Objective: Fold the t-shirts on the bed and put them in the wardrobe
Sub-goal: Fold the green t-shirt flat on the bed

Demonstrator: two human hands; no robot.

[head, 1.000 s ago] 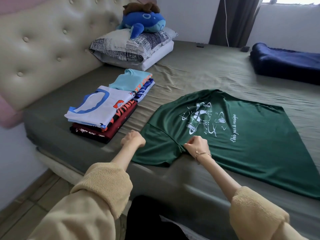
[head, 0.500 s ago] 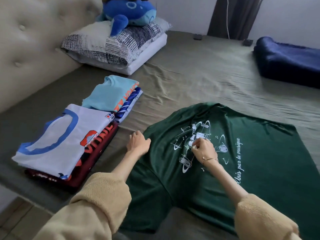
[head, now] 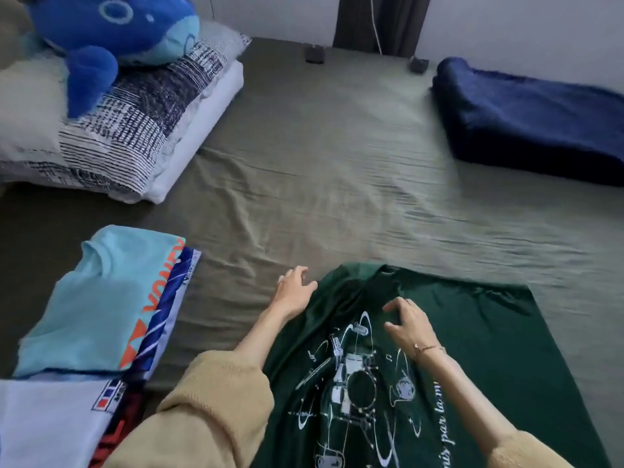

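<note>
A dark green t-shirt (head: 489, 349) with a white drum-and-instruments print lies flat on the olive bed sheet (head: 337, 184), its left side folded inward. My left hand (head: 293, 293) rests at the shirt's upper left edge, near the collar, with its fingers stretched out over the sheet. My right hand (head: 407, 320) lies on the shirt just above the print, fingers spread and fingertips touching the fabric. To the left are folded t-shirts: a light blue one (head: 98, 298) on top of one pile, and a white one (head: 47, 423) on top of a nearer pile.
Two stacked pillows (head: 145, 130) with a blue plush toy (head: 108, 32) sit at the back left. A folded navy blanket (head: 533, 123) lies at the back right. Two small dark objects (head: 314, 53) rest at the bed's far edge below a dark curtain (head: 381, 18).
Both hands moved away from me along the green shirt, from the sleeve up toward the collar. They gripped the fabric before and are now spread. The view has come closer.
</note>
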